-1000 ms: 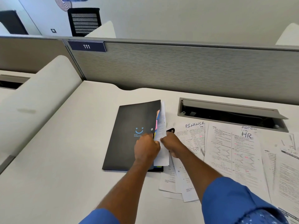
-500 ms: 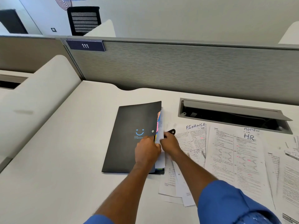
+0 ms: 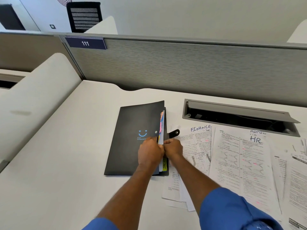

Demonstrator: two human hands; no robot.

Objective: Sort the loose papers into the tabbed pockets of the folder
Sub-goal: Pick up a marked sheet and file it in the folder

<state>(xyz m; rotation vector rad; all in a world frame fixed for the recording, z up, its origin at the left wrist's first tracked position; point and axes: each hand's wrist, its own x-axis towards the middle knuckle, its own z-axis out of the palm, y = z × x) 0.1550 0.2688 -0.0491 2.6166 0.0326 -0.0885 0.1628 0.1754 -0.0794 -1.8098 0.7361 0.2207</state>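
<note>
A black folder (image 3: 132,128) with a blue smiley lies flat on the desk, its coloured tabs (image 3: 161,127) showing along the right edge. My left hand (image 3: 150,151) grips the front cover's right edge and holds it slightly lifted. Touching it, my right hand (image 3: 173,147) is curled at the open edge on a white sheet (image 3: 160,166) that is almost wholly inside a pocket. The folder's snap strap (image 3: 173,133) sticks out to the right. Loose papers lie to the right: one marked FINANCE (image 3: 197,143), one marked ADMIN and HR (image 3: 240,163).
More printed sheets (image 3: 295,171) spread toward the right edge, and some lie under my right forearm (image 3: 172,188). An open grey cable tray (image 3: 235,117) is set into the desk behind the papers. A grey partition (image 3: 182,67) closes the back, a white divider (image 3: 33,97) the left.
The white sheet that stuck out past the folder's far edge has slid down into the folder. Both hands have closed together at the open edge.
</note>
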